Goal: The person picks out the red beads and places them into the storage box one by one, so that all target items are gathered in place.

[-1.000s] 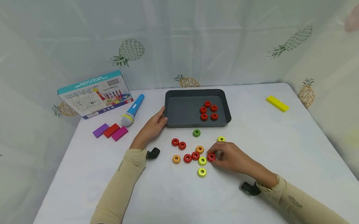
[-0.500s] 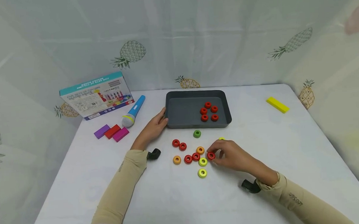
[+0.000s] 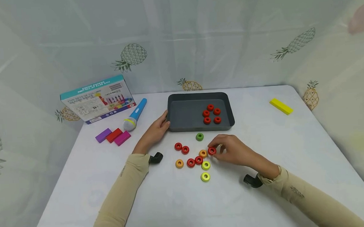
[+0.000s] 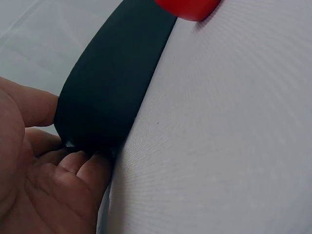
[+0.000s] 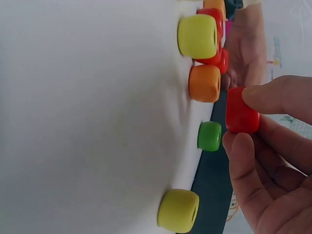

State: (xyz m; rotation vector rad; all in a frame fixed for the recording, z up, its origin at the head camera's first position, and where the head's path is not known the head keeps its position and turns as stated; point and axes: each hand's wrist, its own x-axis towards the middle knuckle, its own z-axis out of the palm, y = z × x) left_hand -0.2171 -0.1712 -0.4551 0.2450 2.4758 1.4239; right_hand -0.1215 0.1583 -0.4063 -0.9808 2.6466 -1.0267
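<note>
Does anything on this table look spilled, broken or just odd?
Nothing stands out. Loose rings lie scattered on the white table, five red ones sit in the dark tray, and the right hand pinches a red ring.

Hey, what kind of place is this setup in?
Probably a makeshift tabletop play or sorting station indoors: a white table walled by pineapple-print curtains, with a toy box, a toy microphone and loose coloured rings beside a dark tray.
</note>
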